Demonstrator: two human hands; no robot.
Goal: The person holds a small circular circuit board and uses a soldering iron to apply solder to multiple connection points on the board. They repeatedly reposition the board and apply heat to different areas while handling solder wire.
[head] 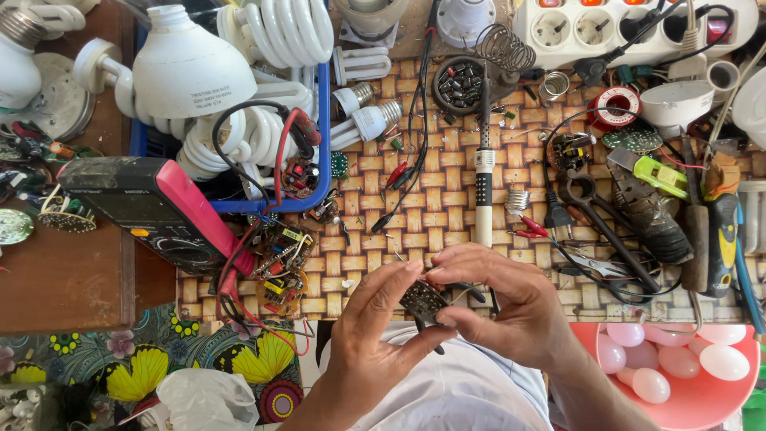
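i see my left hand (375, 339) and my right hand (511, 307) meeting low in the middle of the view, just above my pale shirt. between them sits a small dark circuit board (423, 299), pinched by the left thumb and fingers along its left edge and by the right fingertips on its right edge. both hands are curled in a grasp on that board; a dark lead or tool tip pokes out below it, but i cannot tell what it is.

just beyond the hands, a soldering iron (484, 172) lies lengthwise on the woven mat (447, 215), its tip toward a round dish of small parts (460, 84). to the left, a multimeter with a pink edge (159, 211) rests tilted, its red and black leads trailing over loose circuit boards (279, 263). a blue tray (323, 136) behind it holds spiral lamps. to the right lie black pliers (606, 231), and a pink bowl (702, 399) with pale round bulbs sits near my right forearm.
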